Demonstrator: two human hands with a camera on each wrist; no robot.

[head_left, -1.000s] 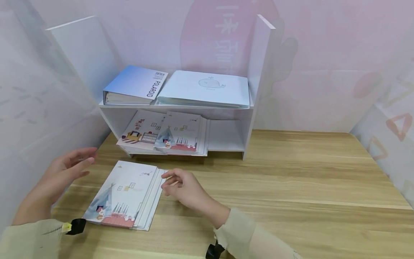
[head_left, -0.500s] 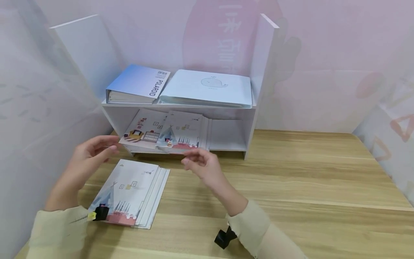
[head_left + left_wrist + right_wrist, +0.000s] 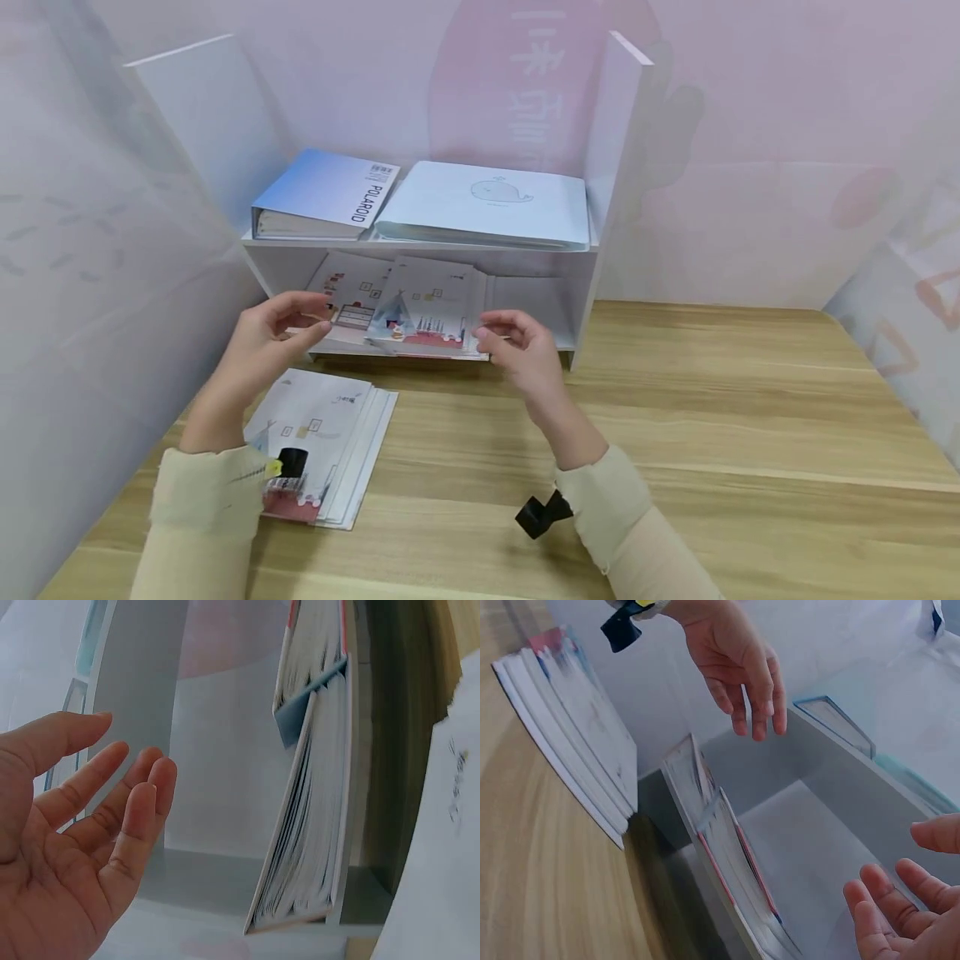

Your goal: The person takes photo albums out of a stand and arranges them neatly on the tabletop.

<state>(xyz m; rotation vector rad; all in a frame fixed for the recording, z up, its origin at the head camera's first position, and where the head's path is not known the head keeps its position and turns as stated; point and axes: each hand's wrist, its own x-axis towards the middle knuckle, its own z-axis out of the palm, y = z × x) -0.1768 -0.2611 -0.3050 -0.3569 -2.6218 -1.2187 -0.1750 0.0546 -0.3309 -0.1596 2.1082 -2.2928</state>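
Note:
Two photo albums lie on the lower shelf of a white desktop bookshelf (image 3: 618, 125). The right one, an album with a tent picture (image 3: 431, 296), overlaps an album with a furniture picture (image 3: 352, 279). My left hand (image 3: 258, 354) hovers before the furniture album, thumb and fingers spread apart. My right hand (image 3: 532, 358) is by the right edge of the tent album, its fingers loosely bent. Both wrist views show a gap between the hands and the albums, and nothing in either hand. Below my left hand, another tent-picture album (image 3: 322, 408) lies on the table, partly hidden by the left wrist.
On the upper shelf lie a blue album marked POLAROID (image 3: 322, 187) and a pale blue album with a whale drawing (image 3: 487, 212). The wooden table (image 3: 712, 433) extends to the right. Pale printed cloth (image 3: 750, 125) hangs behind and at the sides.
Both hands have moved forward and to the right, from beside the album on the table to the front of the lower shelf. The albums have stayed in place; the view has shifted slightly.

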